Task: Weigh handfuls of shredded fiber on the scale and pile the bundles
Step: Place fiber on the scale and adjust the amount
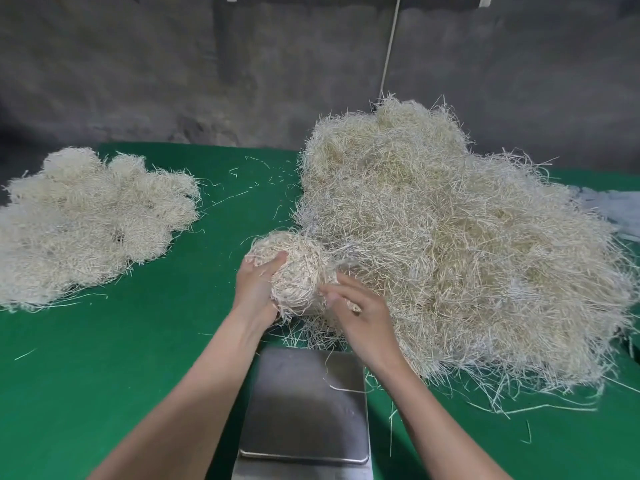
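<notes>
A rounded handful of pale shredded fiber (298,268) is held above the green table, just beyond the scale. My left hand (258,287) cups its left side with fingers curled into the strands. My right hand (356,306) presses on its right side with fingers spread, where the handful still joins the large loose heap of fiber (450,244). The steel scale platform (304,403) lies bare below my wrists, with one stray strand on it. A pile of rounded bundles (86,220) sits at the left of the table.
The green cloth table (121,358) carries scattered single strands. A grey wall stands behind, with a white cord (389,50) hanging down it. Something pale and translucent (609,209) lies at the far right edge, behind the heap.
</notes>
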Tool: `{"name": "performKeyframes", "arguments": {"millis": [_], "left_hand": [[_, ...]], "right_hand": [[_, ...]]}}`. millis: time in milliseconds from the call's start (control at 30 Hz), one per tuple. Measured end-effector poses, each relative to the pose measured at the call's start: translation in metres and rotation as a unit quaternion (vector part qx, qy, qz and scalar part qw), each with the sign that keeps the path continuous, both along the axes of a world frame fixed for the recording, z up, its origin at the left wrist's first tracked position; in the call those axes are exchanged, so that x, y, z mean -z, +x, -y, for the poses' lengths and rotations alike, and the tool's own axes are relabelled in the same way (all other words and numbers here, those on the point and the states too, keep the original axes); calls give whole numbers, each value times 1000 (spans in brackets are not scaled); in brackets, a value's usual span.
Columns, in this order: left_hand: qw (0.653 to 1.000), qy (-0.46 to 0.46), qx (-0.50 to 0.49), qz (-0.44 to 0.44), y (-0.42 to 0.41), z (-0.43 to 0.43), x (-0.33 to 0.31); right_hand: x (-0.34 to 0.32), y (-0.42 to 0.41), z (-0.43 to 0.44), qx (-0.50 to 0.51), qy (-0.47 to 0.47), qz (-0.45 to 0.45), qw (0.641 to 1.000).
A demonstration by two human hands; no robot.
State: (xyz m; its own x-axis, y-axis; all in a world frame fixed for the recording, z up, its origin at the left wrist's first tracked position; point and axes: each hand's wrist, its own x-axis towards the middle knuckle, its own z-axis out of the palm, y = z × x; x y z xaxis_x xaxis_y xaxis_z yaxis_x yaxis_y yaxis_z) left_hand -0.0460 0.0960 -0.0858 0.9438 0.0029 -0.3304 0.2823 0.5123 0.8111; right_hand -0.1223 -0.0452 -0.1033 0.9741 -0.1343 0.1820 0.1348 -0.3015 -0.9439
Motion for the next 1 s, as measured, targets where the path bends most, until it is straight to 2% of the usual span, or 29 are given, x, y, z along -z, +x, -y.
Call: {"name": "performKeyframes", "arguments": {"millis": [100,200,267,300,367,433,500,600,667,733,800,833,900,967,1000], "left_hand": [[998,1,55,13,-13,6,2],[978,150,128,71,-26,21,0],[967,176,144,114,-29,29,-5],[971,158,130,126,-29,30,-11],[984,138,25,107,-20,29,-16],[970,206,-60,116,-16,30,-10],[956,260,-41,132,-29,39,-1],[964,227,74,113,-46,50,4],[949,269,18,164,-31,46,0],[913,335,-69,224,-15,39,-7],[889,380,-89,239,-12,41,-8],[888,389,-75,234,-13,45,-5],[923,332,-38,189,-16,49,-2],[978,184,29,89,-19,43,0],[992,93,87,23,-21,39,4]], "right_hand": [[-8,9,-1,92,86,49,991],[-28,27,-1,18,100,5,995],[-30,38,-2,-23,69,-50,996],[-28,37,-10,-33,59,-61,996],[-13,21,-35,-39,16,-32,999],[-4,10,-48,-36,-27,-3,999],[-8,23,-33,-17,-10,-33,999],[-23,40,-3,15,72,-84,994],[-21,28,-16,-14,112,-97,989],[-15,14,-37,-45,105,-82,990],[-11,19,-37,-5,106,-80,991],[-14,25,-31,26,111,-78,990],[-22,36,-17,82,164,-69,981],[-25,47,-6,141,258,-83,952],[-25,52,-3,168,289,-92,938]]}}
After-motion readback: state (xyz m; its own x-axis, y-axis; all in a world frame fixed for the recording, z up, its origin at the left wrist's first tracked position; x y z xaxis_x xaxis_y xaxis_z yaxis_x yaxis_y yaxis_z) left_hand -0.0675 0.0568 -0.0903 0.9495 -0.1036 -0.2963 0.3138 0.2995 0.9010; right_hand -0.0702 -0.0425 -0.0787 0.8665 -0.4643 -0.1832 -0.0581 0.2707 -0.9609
